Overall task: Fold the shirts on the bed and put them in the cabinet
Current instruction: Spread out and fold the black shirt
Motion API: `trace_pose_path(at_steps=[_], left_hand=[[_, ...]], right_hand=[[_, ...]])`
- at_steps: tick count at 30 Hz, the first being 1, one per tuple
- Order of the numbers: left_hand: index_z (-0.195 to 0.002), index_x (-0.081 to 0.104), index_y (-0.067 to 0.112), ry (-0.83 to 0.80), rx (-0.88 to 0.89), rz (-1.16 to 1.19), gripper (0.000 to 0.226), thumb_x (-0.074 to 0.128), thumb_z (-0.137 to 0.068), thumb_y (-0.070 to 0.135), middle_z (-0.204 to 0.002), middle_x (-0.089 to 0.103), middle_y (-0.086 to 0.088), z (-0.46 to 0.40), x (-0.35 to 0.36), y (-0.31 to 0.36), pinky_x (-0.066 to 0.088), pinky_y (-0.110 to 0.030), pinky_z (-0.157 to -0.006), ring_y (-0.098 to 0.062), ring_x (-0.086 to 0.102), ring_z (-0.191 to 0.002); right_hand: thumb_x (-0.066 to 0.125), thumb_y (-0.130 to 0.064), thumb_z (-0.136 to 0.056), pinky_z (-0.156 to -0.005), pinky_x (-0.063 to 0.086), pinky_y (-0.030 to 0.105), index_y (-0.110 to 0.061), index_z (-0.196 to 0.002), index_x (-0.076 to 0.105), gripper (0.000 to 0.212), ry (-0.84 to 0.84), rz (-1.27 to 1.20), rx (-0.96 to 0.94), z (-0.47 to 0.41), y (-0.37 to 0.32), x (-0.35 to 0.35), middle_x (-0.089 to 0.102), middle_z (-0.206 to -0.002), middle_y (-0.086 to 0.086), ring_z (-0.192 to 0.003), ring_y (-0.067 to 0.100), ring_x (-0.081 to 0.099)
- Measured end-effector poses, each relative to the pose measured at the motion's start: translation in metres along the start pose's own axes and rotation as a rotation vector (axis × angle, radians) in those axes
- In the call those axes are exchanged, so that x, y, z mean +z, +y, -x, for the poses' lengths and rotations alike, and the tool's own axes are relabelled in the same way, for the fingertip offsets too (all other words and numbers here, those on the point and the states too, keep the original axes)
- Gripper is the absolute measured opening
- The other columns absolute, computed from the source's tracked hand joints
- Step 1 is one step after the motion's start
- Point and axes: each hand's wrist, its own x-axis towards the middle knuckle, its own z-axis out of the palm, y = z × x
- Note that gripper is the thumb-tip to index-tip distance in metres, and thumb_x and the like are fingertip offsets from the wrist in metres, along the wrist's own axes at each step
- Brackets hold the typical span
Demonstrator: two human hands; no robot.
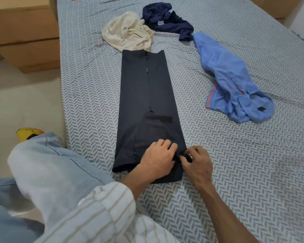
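A dark navy shirt lies folded into a long narrow strip down the middle of the bed, its collar end far from me. My left hand rests on its near end with the fingers curled over the cloth. Beside it, my right hand pinches a bit of the dark fabric at the strip's near right corner. A crumpled cream shirt, a crumpled navy shirt and a loose light blue shirt with orange trim lie farther up the bed.
Brown cardboard boxes stand on the floor left of the bed. My bent knee in light blue jeans sits by the bed's left edge, with a yellow shoe beyond it. More boxes stand at the top right.
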Motion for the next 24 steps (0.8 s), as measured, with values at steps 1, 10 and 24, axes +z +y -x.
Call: trace_pose_path(at_steps=[1,10,24], left_hand=[[-0.120,0.054,0.015,-0.007,-0.024,-0.016,0.038,0.065,-0.086,0.030,-0.111,0.061,-0.006,-0.007,0.001,0.005,0.048,-0.039,-0.083,-0.028,0.057,-0.100],[-0.099,0.054,0.012,0.072,-0.262,0.373,0.014,0.049,-0.087,0.006,-0.086,0.061,-0.004,-0.019,-0.006,-0.013,0.050,-0.042,-0.075,-0.025,0.056,-0.081],[-0.109,0.059,0.020,0.029,0.047,0.054,0.044,0.067,-0.068,0.006,-0.104,0.059,0.003,-0.001,0.017,-0.011,0.044,-0.039,-0.079,-0.022,0.054,-0.099]], right_hand=[[0.088,-0.019,-0.069,-0.056,0.043,0.027,-0.015,-0.072,0.064,0.024,-0.004,0.001,0.005,-0.001,0.000,0.000,0.060,-0.077,-0.005,-0.071,0.018,0.056],[0.071,0.011,-0.071,-0.080,0.038,0.009,-0.012,-0.093,0.070,0.032,-0.104,-0.107,-0.066,0.006,0.020,0.000,0.055,-0.089,-0.009,-0.085,0.009,0.051],[0.074,0.004,-0.072,-0.083,0.051,0.026,-0.012,-0.104,0.077,0.036,-0.124,-0.058,-0.249,0.023,0.046,-0.019,0.065,-0.104,0.001,-0.094,0.016,0.058]])
